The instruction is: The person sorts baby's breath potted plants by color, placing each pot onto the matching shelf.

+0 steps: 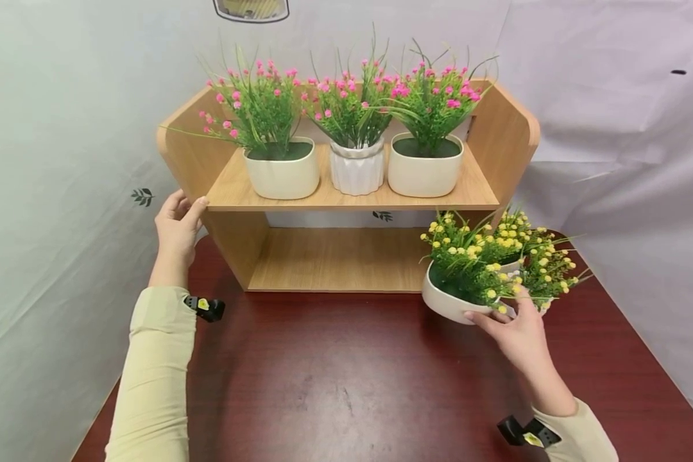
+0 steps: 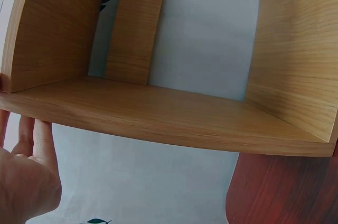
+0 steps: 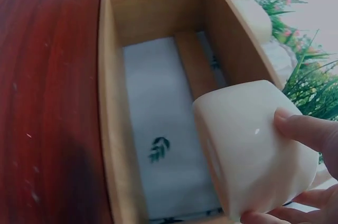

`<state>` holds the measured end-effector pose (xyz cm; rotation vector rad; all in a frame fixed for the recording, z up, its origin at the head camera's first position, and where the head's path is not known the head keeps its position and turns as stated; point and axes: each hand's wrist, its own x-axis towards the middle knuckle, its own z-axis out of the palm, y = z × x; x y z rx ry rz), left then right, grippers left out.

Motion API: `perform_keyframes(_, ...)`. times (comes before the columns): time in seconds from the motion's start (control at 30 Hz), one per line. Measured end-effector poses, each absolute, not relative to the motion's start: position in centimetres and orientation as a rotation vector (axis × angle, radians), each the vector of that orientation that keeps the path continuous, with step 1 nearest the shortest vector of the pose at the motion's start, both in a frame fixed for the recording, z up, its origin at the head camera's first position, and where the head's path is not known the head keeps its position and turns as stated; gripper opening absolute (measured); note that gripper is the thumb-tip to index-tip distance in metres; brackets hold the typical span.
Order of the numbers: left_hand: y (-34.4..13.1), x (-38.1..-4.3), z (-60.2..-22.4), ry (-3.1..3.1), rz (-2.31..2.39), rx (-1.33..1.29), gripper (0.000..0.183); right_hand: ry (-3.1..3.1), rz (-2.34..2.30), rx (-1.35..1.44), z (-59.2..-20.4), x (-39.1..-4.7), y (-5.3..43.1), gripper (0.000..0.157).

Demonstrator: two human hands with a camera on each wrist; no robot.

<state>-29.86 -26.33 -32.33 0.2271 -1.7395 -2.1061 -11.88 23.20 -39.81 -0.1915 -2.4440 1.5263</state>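
Observation:
My right hand grips an oval white flowerpot of yellow flowers, held tilted above the table in front of the shelf's lower right end. In the right wrist view, the thumb presses one side of the pot and other fingers reach beneath it. With my left hand I hold the left side panel of the two-tier wooden shelf, thumb at its front edge. Three pots of pink flowers stand on the upper tier: an oval pot, a fluted pot and another oval pot.
More yellow flowers stand at the shelf's right, their pots mostly hidden behind my right hand and the held pot. The lower board lies close above the dark red table. White sheeting hangs behind and beside.

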Motion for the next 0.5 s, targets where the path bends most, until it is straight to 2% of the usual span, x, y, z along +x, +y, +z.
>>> perform_keyframes(0.27, -26.2, -29.9, -32.3, -1.781, -2.065, 0.216, 0.032, -2.37, 1.585, -0.015, -42.4, -12.9, 21.5, 0.078)
perform_keyframes(0.5, -26.3, -29.9, -32.4, -1.758, -2.087, 0.238, 0.032, -2.416, 1.668, -0.05, -44.5, -14.0, 20.4, 0.083)
